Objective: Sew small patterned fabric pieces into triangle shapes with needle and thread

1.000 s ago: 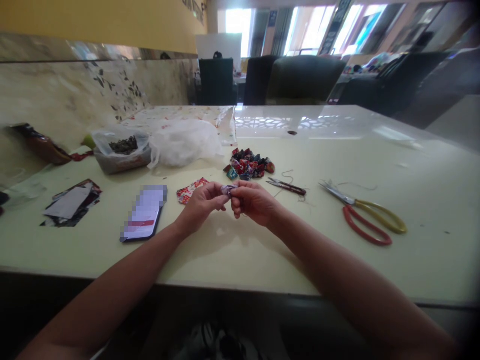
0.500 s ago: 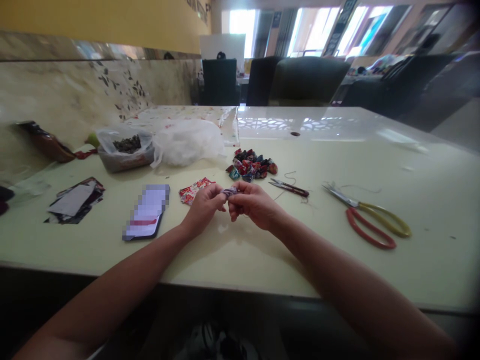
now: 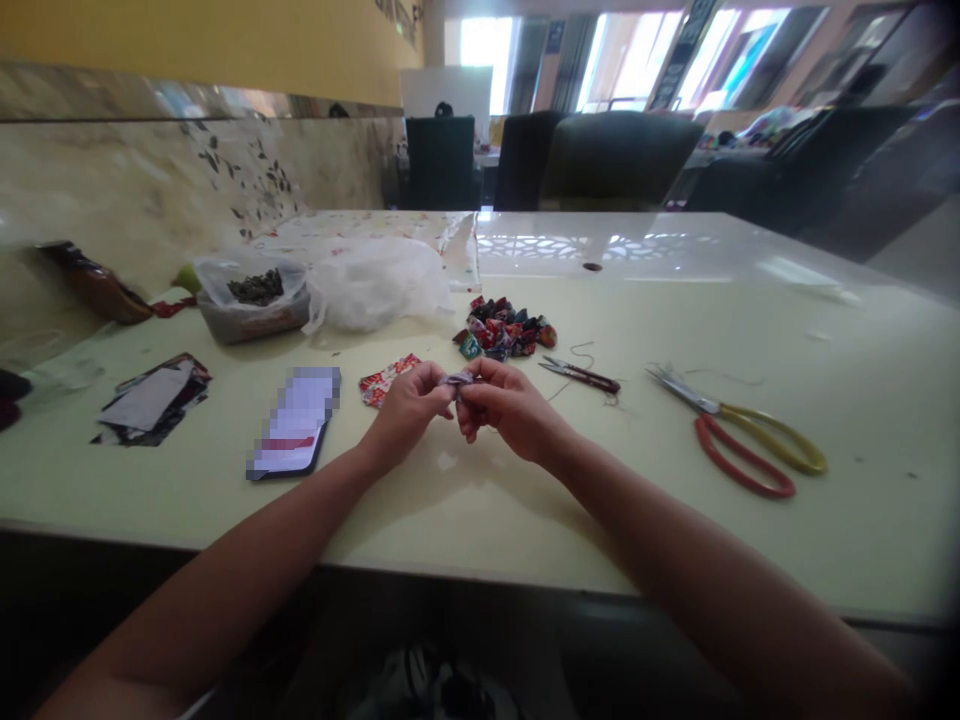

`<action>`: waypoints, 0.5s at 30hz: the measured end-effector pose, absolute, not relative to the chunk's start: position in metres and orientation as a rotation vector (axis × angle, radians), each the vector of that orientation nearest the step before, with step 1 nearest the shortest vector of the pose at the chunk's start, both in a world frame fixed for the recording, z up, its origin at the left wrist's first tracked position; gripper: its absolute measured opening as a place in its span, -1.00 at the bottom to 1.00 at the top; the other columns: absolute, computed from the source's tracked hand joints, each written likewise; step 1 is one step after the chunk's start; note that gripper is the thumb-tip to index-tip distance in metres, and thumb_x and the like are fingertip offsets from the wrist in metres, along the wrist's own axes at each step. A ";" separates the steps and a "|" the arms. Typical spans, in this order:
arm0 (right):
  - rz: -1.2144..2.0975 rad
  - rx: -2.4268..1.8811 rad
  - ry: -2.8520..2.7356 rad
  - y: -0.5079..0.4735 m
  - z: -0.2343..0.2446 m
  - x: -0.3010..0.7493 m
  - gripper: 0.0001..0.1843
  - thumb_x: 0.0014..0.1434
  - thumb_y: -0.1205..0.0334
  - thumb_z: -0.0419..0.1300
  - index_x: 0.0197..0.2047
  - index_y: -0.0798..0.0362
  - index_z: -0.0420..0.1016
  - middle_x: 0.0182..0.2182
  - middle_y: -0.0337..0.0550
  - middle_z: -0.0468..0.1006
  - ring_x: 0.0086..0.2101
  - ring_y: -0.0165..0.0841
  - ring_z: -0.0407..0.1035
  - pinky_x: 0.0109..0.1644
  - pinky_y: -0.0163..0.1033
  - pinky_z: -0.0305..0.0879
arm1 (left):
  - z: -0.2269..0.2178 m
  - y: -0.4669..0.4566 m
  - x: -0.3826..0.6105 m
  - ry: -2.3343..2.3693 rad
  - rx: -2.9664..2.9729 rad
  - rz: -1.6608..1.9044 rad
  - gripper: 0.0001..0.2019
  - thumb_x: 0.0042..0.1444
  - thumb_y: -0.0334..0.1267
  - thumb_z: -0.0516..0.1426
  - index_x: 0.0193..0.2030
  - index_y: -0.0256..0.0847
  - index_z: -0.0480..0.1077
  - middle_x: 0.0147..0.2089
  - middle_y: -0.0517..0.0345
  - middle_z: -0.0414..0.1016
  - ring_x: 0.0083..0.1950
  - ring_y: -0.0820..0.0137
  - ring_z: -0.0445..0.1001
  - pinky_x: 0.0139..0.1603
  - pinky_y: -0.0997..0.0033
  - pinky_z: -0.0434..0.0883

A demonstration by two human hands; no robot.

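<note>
My left hand (image 3: 405, 408) and my right hand (image 3: 507, 408) meet over the pale table (image 3: 480, 500), fingers pinched together on one small folded piece of patterned fabric (image 3: 456, 379). A red patterned fabric square (image 3: 381, 380) lies flat just left of my left hand. Beyond my hands sits a heap of several small folded fabric pieces (image 3: 505, 340). Small thread snips (image 3: 581, 374) lie to the right of my right hand, with loose thread beside them.
Scissors with red and yellow handles (image 3: 742, 446) lie at the right. A phone (image 3: 295, 421) rests at the left, with cut paper scraps (image 3: 150, 400) farther left. A bagged container of dark bits (image 3: 251, 300) and a white plastic bag (image 3: 375, 285) stand behind. Dark chairs (image 3: 607, 160) line the far edge.
Both hands have stayed together on the small fabric piece, fingers shifting slightly. The view has drifted a little; nothing on the table moved.
</note>
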State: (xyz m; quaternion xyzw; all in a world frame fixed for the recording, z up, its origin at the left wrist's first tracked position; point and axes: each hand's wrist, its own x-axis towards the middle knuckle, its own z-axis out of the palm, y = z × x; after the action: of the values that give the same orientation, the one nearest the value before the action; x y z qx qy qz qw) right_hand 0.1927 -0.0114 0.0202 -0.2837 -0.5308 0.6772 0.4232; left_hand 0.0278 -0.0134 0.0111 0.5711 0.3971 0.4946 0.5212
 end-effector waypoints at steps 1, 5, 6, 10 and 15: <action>1.655 -0.723 -1.361 -0.013 0.021 0.192 -0.80 0.09 0.23 0.25 -0.28 0.07 0.28 -0.54 -0.28 0.52 -0.57 -0.47 0.41 -0.53 -0.37 0.37 | 0.011 -0.013 0.028 0.969 1.374 1.199 -0.85 0.02 -0.29 0.21 -0.44 -0.21 0.28 -0.52 0.27 0.40 -0.50 0.48 0.42 -0.42 0.42 0.43; 1.466 -0.786 -1.503 -0.017 0.021 0.186 -0.80 0.05 0.30 0.23 -0.28 0.06 0.26 -0.54 -0.33 0.50 -0.55 -0.45 0.42 -0.50 -0.34 0.40 | 0.007 -0.013 0.030 1.026 1.361 1.267 -0.83 0.04 -0.30 0.18 -0.46 -0.19 0.24 -0.54 0.30 0.35 -0.53 0.51 0.38 -0.47 0.46 0.41; 1.430 -0.803 -1.527 -0.018 0.020 0.185 -0.80 0.04 0.31 0.22 -0.28 0.05 0.26 -0.54 -0.33 0.50 -0.55 -0.45 0.42 -0.50 -0.34 0.40 | 0.006 -0.014 0.031 1.031 1.356 1.280 -0.83 0.05 -0.29 0.18 -0.46 -0.19 0.23 -0.54 0.30 0.34 -0.54 0.51 0.38 -0.48 0.47 0.40; 1.331 -0.878 -1.562 -0.020 0.020 0.183 -0.85 0.04 0.33 0.19 -0.31 0.06 0.28 -0.55 -0.33 0.50 -0.57 -0.47 0.40 -0.53 -0.37 0.37 | 0.003 -0.015 0.032 1.029 1.346 1.292 -0.81 0.10 -0.28 0.15 -0.47 -0.18 0.22 -0.56 0.30 0.31 -0.55 0.51 0.35 -0.50 0.48 0.35; 1.409 -0.858 -1.453 -0.021 0.023 0.184 -0.83 0.03 0.27 0.22 -0.32 0.05 0.28 -0.54 -0.31 0.52 -0.60 -0.45 0.40 -0.59 -0.37 0.34 | 0.005 -0.018 0.030 0.881 1.347 1.268 -0.82 0.16 -0.30 0.13 -0.46 -0.21 0.28 -0.53 0.26 0.36 -0.49 0.48 0.38 -0.43 0.45 0.35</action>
State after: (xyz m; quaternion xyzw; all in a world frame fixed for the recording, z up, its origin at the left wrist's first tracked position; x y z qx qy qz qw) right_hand 0.1840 -0.0206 0.0234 -0.3477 -0.5888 0.5711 0.4542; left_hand 0.0302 -0.0181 0.0050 0.5616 0.3672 0.5289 0.5197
